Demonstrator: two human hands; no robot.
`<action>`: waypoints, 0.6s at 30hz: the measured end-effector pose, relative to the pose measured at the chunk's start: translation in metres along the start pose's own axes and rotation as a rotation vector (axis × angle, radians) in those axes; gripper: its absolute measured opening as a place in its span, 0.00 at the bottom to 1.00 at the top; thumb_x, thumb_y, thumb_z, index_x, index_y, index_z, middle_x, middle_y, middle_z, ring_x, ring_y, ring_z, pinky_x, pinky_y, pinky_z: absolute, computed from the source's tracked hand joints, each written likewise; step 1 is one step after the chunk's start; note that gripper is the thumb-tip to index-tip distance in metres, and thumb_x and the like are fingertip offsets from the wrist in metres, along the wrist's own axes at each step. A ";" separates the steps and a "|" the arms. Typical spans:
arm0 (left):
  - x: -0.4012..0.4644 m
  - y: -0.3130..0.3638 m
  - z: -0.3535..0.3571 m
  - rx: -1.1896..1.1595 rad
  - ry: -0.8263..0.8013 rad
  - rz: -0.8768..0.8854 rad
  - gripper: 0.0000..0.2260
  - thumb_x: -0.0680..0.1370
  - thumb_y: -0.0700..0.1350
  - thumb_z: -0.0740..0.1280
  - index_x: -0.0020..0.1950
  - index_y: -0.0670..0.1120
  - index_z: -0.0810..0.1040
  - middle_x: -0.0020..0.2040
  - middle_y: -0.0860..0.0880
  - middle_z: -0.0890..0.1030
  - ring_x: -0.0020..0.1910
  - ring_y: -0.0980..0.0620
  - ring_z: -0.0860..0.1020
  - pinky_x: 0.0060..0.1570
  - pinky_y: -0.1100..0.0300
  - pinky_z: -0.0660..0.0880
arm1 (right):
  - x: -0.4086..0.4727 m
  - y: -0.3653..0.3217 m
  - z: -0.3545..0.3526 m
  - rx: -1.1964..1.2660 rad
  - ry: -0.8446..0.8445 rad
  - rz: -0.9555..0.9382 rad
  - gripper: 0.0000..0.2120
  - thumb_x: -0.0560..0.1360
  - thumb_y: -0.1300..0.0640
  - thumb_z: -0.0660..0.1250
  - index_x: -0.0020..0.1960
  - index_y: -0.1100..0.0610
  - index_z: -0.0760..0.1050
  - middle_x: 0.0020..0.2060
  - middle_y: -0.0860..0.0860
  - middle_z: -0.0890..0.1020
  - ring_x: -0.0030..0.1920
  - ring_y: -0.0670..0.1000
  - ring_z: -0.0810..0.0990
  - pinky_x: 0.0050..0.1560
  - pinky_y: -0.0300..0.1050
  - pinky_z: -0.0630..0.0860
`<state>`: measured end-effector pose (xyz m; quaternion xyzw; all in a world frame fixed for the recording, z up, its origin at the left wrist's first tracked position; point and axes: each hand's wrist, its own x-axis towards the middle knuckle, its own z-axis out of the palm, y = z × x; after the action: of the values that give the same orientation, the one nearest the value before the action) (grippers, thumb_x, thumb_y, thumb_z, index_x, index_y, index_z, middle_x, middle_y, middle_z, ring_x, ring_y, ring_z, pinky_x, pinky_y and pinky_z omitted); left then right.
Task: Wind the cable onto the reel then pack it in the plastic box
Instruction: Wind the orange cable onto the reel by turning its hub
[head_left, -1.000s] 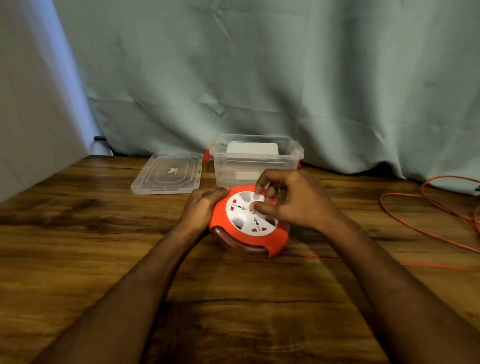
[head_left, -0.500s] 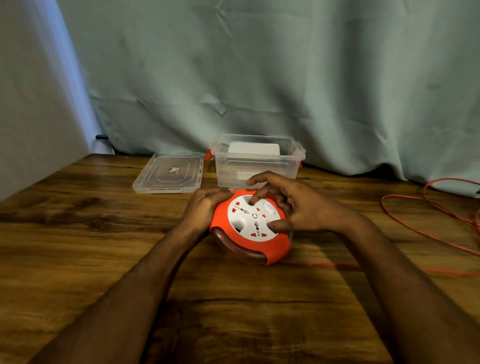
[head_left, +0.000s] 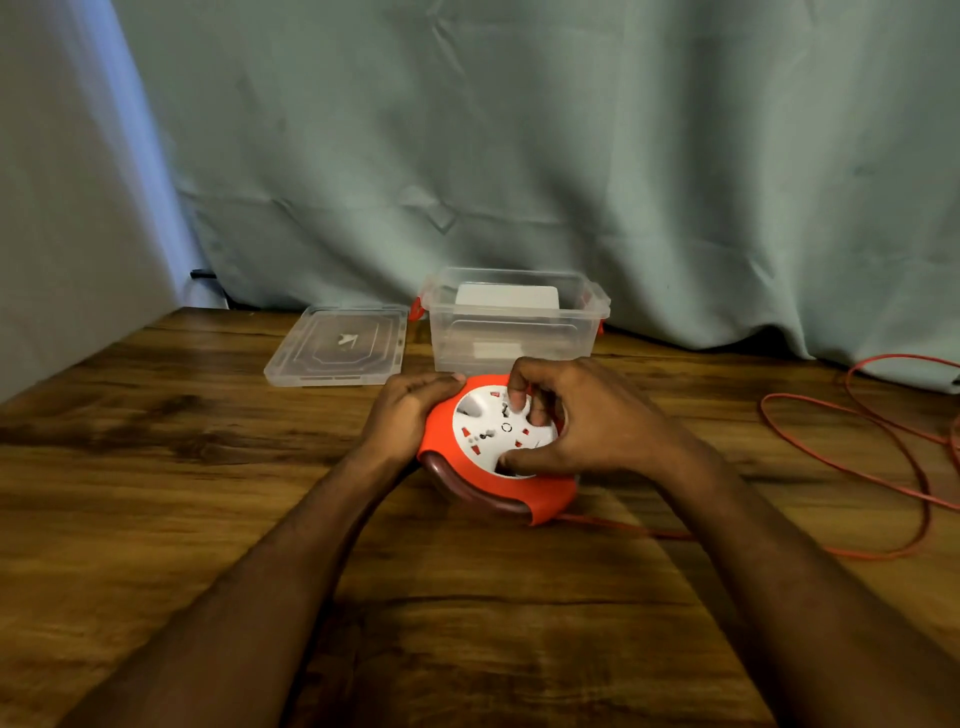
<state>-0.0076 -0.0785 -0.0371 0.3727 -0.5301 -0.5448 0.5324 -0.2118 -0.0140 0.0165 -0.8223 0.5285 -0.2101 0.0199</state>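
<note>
Since half a second ago the right hand has curled from a spread reach into a pinch on the reel's white socket face, forefinger at its 12 o'clock and thumb at its 6 o'clock. The left hand stays closed around the orange rim at 9 o'clock, holding the reel on the desk. The cable trails loose toward 3 o'clock, and the open plastic box stands just behind the reel at 12 o'clock, its lid beside it.

Cable end (right edge) cut off
</note>
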 end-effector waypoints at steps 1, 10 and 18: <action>0.000 0.000 0.000 -0.008 0.003 0.001 0.07 0.79 0.39 0.68 0.44 0.39 0.84 0.37 0.42 0.86 0.32 0.46 0.83 0.34 0.58 0.80 | 0.000 -0.003 0.002 -0.018 0.016 0.003 0.20 0.64 0.36 0.81 0.46 0.45 0.78 0.36 0.43 0.82 0.37 0.43 0.79 0.37 0.46 0.76; 0.002 -0.001 -0.001 -0.014 0.011 0.013 0.07 0.79 0.40 0.68 0.46 0.39 0.85 0.43 0.36 0.86 0.38 0.42 0.84 0.39 0.55 0.80 | 0.004 -0.015 0.017 0.007 0.130 0.014 0.22 0.69 0.35 0.77 0.35 0.53 0.77 0.33 0.34 0.84 0.33 0.43 0.76 0.35 0.43 0.68; 0.002 -0.001 -0.002 0.016 0.036 0.026 0.08 0.79 0.40 0.68 0.46 0.37 0.84 0.44 0.33 0.85 0.38 0.39 0.82 0.41 0.52 0.79 | -0.001 -0.004 -0.004 0.073 0.006 -0.053 0.25 0.65 0.60 0.76 0.57 0.42 0.76 0.37 0.29 0.79 0.32 0.43 0.75 0.32 0.44 0.70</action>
<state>-0.0061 -0.0811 -0.0381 0.3798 -0.5297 -0.5268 0.5456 -0.2103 -0.0105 0.0205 -0.8341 0.4986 -0.2320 0.0429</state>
